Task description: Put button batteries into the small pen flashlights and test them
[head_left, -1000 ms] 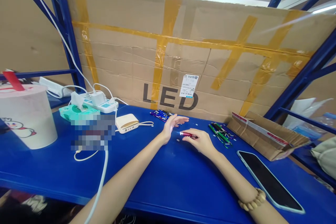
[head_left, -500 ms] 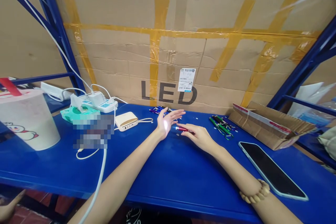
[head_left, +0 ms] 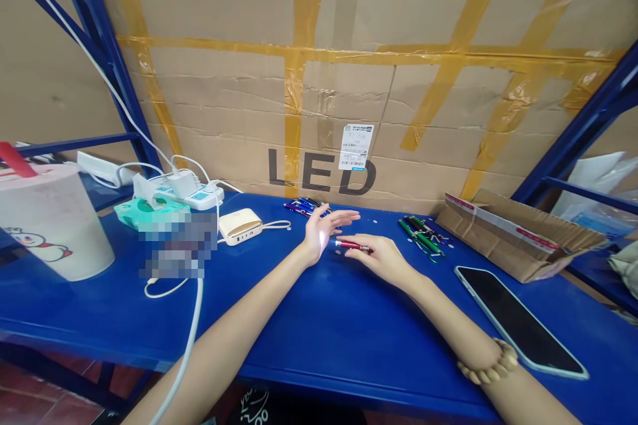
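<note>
A small red flashlight [head_left: 353, 246] is gripped in my right hand [head_left: 383, 259], its front end pointing left. White light from it falls on the palm of my left hand [head_left: 319, 236], which is held up with fingers stretched to the right and holds nothing. A short gap separates the palm from the flashlight. Behind my left hand lies a group of blue and purple flashlights [head_left: 298, 208]. Right of my right hand lies a pile of green and dark ones [head_left: 423, 236], with clips or cords among them.
On the blue table [head_left: 319, 332] a phone [head_left: 518, 322] and an open cardboard box [head_left: 518, 239] are at right. To the left are a cream power bank [head_left: 240, 228], a green tissue pack [head_left: 149, 212], a power strip [head_left: 202, 196], a drink cup [head_left: 54, 226] and a white cable [head_left: 192, 325].
My left palm has turned a little more edge-on, and the light spot on it looks narrower. My right hand keeps its grip on the flashlight. The view has tipped slightly downward.
</note>
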Demonstrator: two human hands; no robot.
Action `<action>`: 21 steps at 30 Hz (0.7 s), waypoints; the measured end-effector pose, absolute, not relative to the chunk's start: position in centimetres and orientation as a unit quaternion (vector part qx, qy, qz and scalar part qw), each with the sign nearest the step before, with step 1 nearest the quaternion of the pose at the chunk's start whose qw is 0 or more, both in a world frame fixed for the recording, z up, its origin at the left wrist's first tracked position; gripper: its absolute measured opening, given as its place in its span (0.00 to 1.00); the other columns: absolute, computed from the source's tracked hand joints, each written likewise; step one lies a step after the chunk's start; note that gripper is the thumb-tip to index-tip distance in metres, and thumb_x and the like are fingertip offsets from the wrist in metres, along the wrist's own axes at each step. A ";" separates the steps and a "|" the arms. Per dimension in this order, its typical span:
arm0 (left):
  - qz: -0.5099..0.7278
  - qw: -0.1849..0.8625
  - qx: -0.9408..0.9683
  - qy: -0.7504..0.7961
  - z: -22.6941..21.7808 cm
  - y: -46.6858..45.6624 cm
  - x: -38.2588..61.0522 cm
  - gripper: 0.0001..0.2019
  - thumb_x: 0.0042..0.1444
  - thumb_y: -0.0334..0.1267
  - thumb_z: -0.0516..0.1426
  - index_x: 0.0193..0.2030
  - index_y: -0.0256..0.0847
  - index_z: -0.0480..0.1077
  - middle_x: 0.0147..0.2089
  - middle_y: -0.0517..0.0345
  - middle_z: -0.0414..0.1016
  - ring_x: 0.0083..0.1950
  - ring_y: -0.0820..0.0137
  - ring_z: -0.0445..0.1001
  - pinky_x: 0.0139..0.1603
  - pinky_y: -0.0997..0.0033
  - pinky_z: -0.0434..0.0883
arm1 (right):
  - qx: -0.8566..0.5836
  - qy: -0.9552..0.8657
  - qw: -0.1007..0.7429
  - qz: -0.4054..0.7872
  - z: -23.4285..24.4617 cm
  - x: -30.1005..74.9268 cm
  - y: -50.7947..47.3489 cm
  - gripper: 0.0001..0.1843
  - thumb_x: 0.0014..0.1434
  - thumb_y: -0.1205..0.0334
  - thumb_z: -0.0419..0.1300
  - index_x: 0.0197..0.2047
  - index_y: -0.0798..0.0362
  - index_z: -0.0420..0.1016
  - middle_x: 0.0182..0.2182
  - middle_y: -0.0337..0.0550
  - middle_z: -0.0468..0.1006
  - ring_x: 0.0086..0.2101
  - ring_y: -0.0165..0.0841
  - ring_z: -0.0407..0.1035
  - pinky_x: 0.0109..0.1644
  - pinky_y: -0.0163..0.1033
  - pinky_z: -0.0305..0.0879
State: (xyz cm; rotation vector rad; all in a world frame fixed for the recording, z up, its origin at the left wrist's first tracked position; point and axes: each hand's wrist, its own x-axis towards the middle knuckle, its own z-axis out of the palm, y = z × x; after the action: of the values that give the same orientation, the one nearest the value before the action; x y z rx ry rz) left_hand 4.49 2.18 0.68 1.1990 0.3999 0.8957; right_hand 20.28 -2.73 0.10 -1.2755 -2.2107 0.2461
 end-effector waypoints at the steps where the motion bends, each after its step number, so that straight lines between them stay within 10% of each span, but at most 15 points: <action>1: 0.404 0.715 0.542 0.181 0.7 2.2 4.5 0.30 0.54 0.51 0.36 0.48 0.34 0.69 0.54 0.49 0.68 0.59 0.56 0.57 0.57 0.58 0.48 | -0.477 -0.827 0.283 0.089 0.1 20.3 -2.8 0.15 0.55 0.52 0.55 0.45 0.43 0.74 0.41 0.34 0.77 0.37 0.32 0.72 0.41 0.35 0.67; 21: 0.398 0.719 0.533 0.202 0.4 2.2 4.2 0.30 0.53 0.52 0.36 0.46 0.35 0.70 0.55 0.48 0.67 0.58 0.57 0.59 0.54 0.58 0.51 | -0.475 -0.835 0.274 0.047 0.0 19.7 -3.1 0.12 0.54 0.51 0.56 0.36 0.45 0.77 0.32 0.35 0.79 0.29 0.29 0.72 0.32 0.31 0.64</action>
State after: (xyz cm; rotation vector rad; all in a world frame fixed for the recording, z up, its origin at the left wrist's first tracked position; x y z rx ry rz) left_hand 4.18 2.20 0.43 1.1778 0.4478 0.8802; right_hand 19.70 -3.08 0.02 -1.2774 -2.2450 0.1269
